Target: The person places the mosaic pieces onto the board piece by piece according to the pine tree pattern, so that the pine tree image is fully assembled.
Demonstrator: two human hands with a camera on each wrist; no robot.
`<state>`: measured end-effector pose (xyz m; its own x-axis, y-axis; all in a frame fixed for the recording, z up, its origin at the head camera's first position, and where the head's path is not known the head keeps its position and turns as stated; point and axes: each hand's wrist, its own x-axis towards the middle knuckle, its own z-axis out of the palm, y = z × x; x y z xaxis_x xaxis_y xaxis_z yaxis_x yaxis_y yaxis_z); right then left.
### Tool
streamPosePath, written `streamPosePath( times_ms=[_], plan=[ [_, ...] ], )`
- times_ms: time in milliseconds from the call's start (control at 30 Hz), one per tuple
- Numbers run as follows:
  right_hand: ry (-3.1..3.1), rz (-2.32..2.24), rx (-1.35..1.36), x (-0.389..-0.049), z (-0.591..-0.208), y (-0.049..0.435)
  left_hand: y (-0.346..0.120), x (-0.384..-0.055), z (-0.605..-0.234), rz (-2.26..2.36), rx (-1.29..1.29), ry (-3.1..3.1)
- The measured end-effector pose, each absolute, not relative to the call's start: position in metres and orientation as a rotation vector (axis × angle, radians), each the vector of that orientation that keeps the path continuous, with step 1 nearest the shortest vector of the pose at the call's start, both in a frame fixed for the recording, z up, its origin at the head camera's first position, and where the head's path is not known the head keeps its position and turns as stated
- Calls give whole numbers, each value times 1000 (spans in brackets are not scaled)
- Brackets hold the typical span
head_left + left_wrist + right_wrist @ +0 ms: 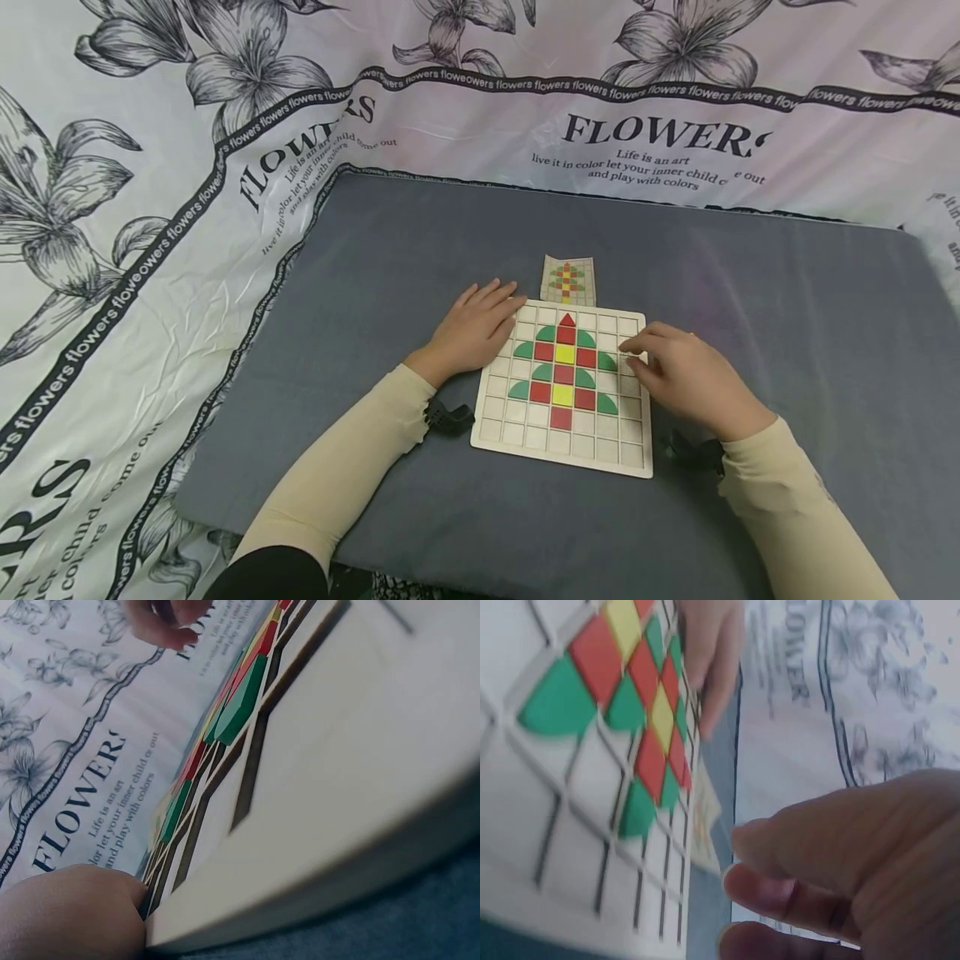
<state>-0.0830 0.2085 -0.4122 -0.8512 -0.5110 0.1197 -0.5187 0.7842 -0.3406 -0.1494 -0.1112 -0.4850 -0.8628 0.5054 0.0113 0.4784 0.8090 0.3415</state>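
A pale square grid board [517, 435] lies on the grey table, its cells filled in the middle with a tree-like pattern. The pattern has red square tiles [560, 417], yellow square tiles [564, 353], green quarter-round tiles [607, 404] and a red triangle tile [567, 320] at the top. Along the board's upper left edge rests my left hand [474, 327], its fingers stretched out. My right hand [686, 373] hovers at the board's right edge with loosely bent fingers. In the right wrist view, nothing shows between its thumb and fingers [757, 889].
A small creased card [567, 281] printed with a similar coloured pattern lies against the board's far edge. Grey cloth [405, 258] covers the tabletop. White flower-printed fabric [480, 133] hangs behind and to the left. A black strap [450, 417] is on the left wrist.
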Motion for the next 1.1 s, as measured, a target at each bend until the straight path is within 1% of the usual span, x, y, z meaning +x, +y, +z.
streamPosePath(
  times_ms=[333, 533, 700, 867, 1100],
  plan=[
    [-3012, 547, 594, -99, -413, 245, -112, -151, -483, 521, 803, 2919],
    [-3096, 498, 506, -106, -417, 261, -113, -151, -479, 525, 809, 2918],
    [-3169, 480, 499, -111, -426, 269, -113, -150, -481, 522, 802, 2928],
    [-3179, 459, 521, -110, -434, 272, -112, -146, -484, 533, 800, 2899],
    [-3134, 401, 543, -109, -434, 271, -112, -148, -484, 527, 808, 2917]
  ],
)
